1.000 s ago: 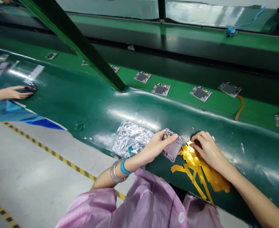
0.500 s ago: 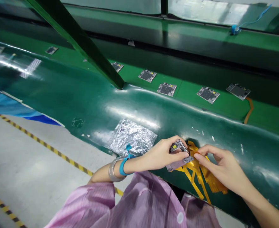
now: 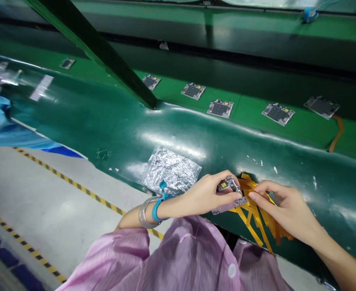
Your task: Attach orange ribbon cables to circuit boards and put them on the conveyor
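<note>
The green table gleamed, and near its edge the left hand clamped its fingers on a circuit board, right by orange strips; the right hand pinched one strip between its fingers!

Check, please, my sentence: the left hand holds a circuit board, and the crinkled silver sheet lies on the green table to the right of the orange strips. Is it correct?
Not quite: the head view shows the crinkled silver sheet on the green table to the left of the orange strips. The left hand does hold a circuit board.
</note>
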Demonstrator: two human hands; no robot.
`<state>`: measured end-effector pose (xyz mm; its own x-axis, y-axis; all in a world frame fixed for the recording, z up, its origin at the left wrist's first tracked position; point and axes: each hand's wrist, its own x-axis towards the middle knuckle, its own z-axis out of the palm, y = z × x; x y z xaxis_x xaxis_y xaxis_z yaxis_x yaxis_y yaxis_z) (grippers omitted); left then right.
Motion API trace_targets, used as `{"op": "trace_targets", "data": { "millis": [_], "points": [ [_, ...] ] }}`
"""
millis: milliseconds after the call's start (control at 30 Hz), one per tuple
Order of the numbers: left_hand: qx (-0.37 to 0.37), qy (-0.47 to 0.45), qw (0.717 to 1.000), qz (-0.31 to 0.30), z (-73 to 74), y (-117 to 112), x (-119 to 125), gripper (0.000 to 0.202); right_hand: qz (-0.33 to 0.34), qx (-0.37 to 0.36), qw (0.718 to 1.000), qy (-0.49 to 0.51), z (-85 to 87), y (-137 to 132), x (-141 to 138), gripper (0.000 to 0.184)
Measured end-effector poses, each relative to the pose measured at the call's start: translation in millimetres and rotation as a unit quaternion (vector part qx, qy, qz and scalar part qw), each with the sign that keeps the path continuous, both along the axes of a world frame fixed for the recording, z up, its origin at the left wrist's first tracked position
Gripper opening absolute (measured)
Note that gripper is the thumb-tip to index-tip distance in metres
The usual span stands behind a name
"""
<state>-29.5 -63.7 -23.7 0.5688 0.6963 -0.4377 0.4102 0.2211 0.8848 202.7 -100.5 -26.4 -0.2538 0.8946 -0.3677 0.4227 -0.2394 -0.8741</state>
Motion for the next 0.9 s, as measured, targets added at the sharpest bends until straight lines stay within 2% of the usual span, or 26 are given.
{"op": "trace_targets", "data": {
  "millis": [233,467,600,767,900],
  "points": [
    [-0.002,0.002,1.000,-0.001,-1.0,-1,-2,0.030,-0.006,0.025,0.999,-0.022,-2.2,-1,-2,0.032],
    [-0.008,-0.008,1.000,-0.020,-3.0,-2,-1,0.030,0.072,0.047,0.995,-0.052,-2.5,2,2,0.025],
    [-0.007,0.006,1.000,-0.026,-4.4,-1,-1,0.029,0.121,0.051,0.989,-0.070,-2.5,8,5,0.027],
    [-0.003,0.007,1.000,-0.028,-2.9,-1,1,0.029,0.136,0.038,0.988,-0.057,-4.8,10,6,0.029],
    [0.003,0.010,1.000,-0.011,-4.1,0,4,0.036,0.128,0.036,0.990,-0.052,-5.6,9,5,0.030]
  ]
}}
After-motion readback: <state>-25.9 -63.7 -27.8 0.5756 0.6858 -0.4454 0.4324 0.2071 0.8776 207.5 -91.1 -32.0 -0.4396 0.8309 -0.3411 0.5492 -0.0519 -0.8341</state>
